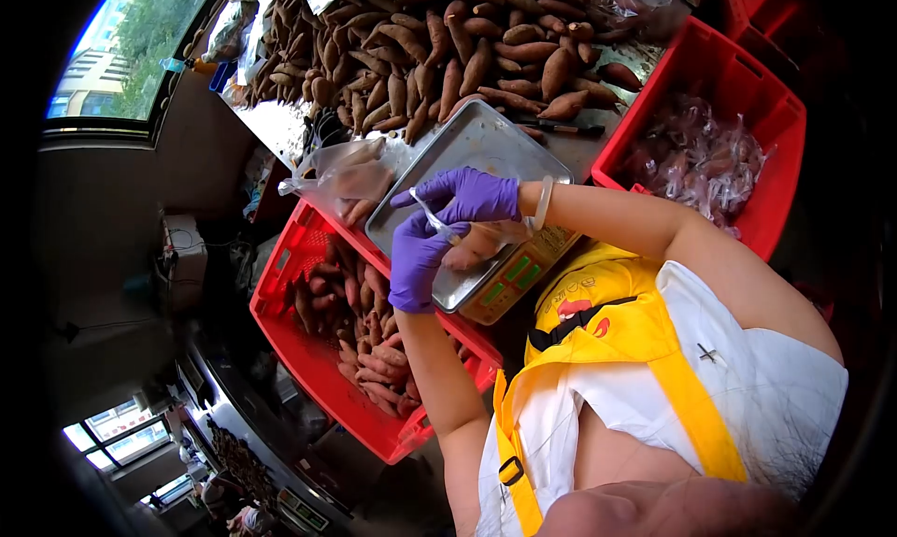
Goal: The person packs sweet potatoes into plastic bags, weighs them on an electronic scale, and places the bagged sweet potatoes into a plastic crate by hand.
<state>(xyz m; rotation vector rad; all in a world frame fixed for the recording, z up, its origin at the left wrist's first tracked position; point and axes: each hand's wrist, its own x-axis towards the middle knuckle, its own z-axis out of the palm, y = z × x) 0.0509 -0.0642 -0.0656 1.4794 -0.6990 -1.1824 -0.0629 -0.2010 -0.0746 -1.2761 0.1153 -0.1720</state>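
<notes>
Both hands wear purple gloves and meet at the twisted neck of a clear plastic bag [476,245] with sweet potatoes inside. My left hand [416,261] is closed around the neck, close to the bag's body. My right hand [475,196] has its fingers closed on the twisted end, the index finger stretched out along it. Behind and below the hands is a weighing scale [467,140] with a metal tray and lit green displays. Whether the bag rests on the tray I cannot tell. Another filled bag [350,177] lies by the tray's left edge.
A large heap of sweet potatoes [448,46] covers the table behind the scale. A red crate [280,303] with loose sweet potatoes stands at the left, below the table. At the right, another red crate [780,154] holds several filled bags. A dark-handled tool [570,128] lies near the heap.
</notes>
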